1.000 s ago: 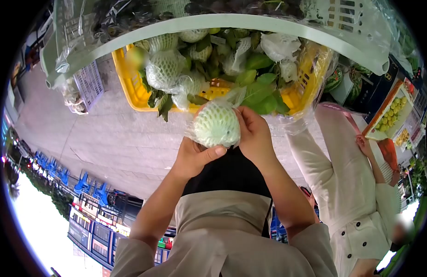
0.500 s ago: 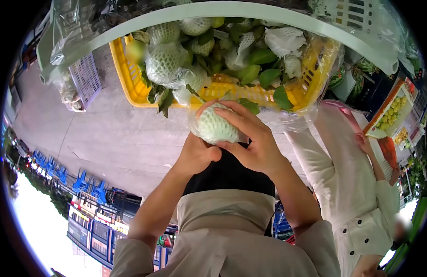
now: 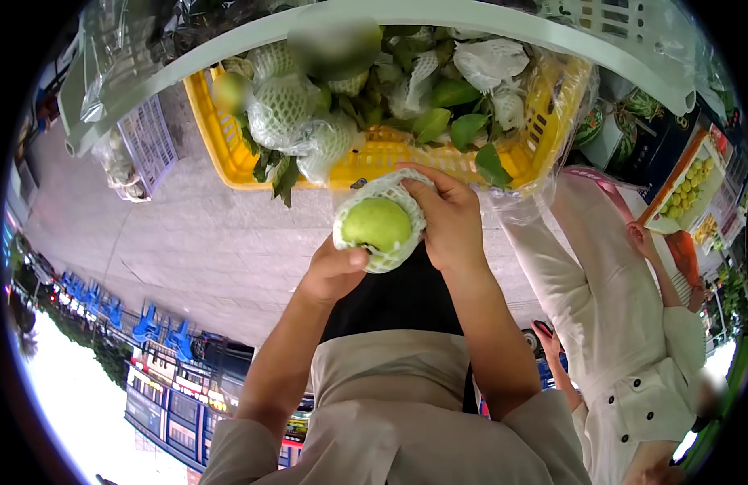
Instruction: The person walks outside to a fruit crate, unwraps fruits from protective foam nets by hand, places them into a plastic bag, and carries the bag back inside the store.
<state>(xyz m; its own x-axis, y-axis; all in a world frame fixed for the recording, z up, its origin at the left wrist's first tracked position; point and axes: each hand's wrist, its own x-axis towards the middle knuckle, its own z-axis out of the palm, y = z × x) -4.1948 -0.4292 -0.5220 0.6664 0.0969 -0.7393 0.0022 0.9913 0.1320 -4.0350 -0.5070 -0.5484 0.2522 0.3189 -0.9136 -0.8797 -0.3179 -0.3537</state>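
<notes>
Held fruit point(image 3: 377, 223) has turned; yellow basket point(image 3: 374, 155) holds netted fruits point(image 3: 277, 111), leaves point(image 3: 432, 125).

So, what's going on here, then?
Someone is holding a green fruit in both bare hands. It sits in a white foam net, with one face of the fruit showing bare through the opening. The left hand has its thumb at the fruit's lower edge; the right hand grips the net's other side. Just beyond is a yellow basket with more netted fruit and leaves.
</notes>
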